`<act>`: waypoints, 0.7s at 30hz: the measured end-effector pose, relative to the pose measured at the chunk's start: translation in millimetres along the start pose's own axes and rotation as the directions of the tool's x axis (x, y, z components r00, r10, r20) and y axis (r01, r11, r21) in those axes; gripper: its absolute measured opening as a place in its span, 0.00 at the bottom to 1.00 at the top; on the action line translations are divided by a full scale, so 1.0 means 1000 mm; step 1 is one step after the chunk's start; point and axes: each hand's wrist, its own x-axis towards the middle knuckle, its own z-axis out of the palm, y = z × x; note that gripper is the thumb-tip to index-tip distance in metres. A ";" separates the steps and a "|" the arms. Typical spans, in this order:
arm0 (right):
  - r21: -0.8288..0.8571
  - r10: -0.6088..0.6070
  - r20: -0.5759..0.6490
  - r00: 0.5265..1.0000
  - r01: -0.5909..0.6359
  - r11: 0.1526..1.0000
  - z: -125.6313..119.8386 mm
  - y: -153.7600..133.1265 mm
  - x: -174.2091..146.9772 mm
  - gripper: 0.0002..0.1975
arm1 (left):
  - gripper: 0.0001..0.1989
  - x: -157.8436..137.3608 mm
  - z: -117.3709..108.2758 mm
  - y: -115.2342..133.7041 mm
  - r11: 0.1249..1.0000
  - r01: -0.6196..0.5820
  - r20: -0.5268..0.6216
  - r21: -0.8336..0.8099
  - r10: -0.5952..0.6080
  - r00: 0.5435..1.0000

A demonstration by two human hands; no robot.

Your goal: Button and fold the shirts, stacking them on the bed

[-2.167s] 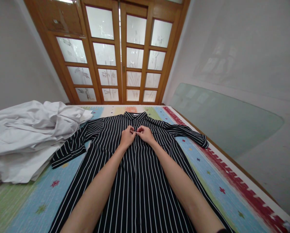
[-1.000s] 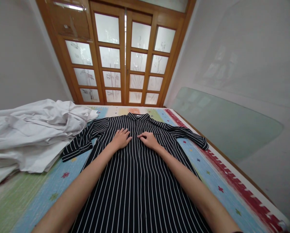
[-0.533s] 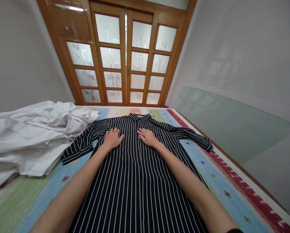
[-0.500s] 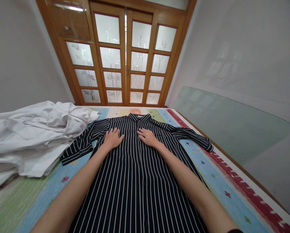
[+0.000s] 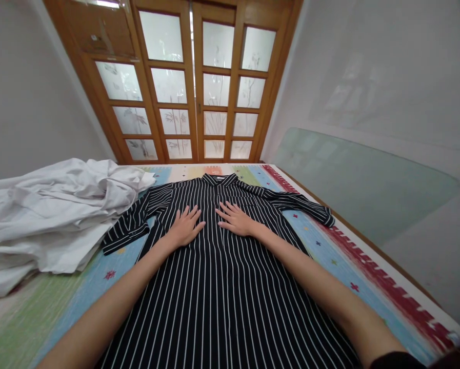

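A black shirt with white stripes (image 5: 210, 292) lies spread out flat, its collar at the far end and its sleeves out to both sides. Flat on the left side of its chest rests my left hand (image 5: 185, 227), fingers spread. My right hand (image 5: 236, 219) lies palm down on the right side of the chest, its fingers also apart. Between the hands runs the shirt's front middle. The shirt's lower end passes out of view at the bottom.
Crumpled white cloth (image 5: 60, 205) is heaped on the left, close to the left sleeve. Beneath everything is a colourful patterned sheet (image 5: 83, 292). A wall with a pale green panel (image 5: 360, 179) borders the right side. Wooden doors with glass panes (image 5: 176, 87) stand beyond the far edge.
Both hands have slid a little down the shirt, towards me, and their fingers have spread wider. The camera view has shifted slightly.
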 end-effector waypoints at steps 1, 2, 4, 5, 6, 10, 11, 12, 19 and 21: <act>0.000 -0.018 -0.002 1.000 0.018 1.000 0.000 -0.005 -0.006 0.35 | 0.35 -0.005 0.002 0.004 0.999 -0.038 0.001 -0.009 0.038 0.999; 0.000 -0.037 -0.001 0.999 0.037 0.999 0.001 -0.011 -0.013 0.36 | 0.35 -0.010 0.003 0.008 0.997 -0.072 0.003 -0.017 0.072 0.997; 0.002 -0.074 0.008 0.997 0.074 0.997 0.002 -0.024 -0.029 0.37 | 0.35 -0.020 0.004 0.015 0.991 -0.131 0.014 -0.041 0.131 0.991; 0.004 -0.094 0.014 0.995 0.094 0.996 0.003 -0.030 -0.037 0.38 | 0.35 -0.025 0.004 0.018 0.986 -0.156 0.018 -0.054 0.157 0.987; 0.006 -0.115 0.018 0.993 0.115 0.993 0.004 -0.036 -0.046 0.38 | 0.35 -0.030 0.004 0.020 0.982 -0.178 0.020 -0.067 0.180 0.984; 0.037 -0.195 0.027 0.980 0.194 0.980 0.008 -0.058 -0.081 0.36 | 0.33 -0.054 0.006 0.027 0.966 -0.247 0.006 -0.083 0.248 0.969; 0.052 -0.213 0.032 0.977 0.211 0.976 0.008 -0.063 -0.090 0.35 | 0.33 -0.060 0.008 0.028 0.962 -0.262 0.002 -0.078 0.263 0.965; 0.069 -0.233 0.041 0.972 0.230 0.971 0.008 -0.068 -0.098 0.35 | 0.33 -0.066 0.010 0.029 0.958 -0.277 -0.005 -0.072 0.277 0.961; 0.147 -0.361 0.075 0.930 0.348 0.926 -0.002 -0.104 -0.148 0.40 | 0.31 -0.094 0.015 0.035 0.940 -0.339 -0.113 -0.028 0.334 0.936; 0.138 -0.388 0.027 0.921 0.381 0.914 -0.006 -0.114 -0.159 0.40 | 0.31 -0.097 0.012 0.040 0.936 -0.350 -0.102 -0.033 0.345 0.933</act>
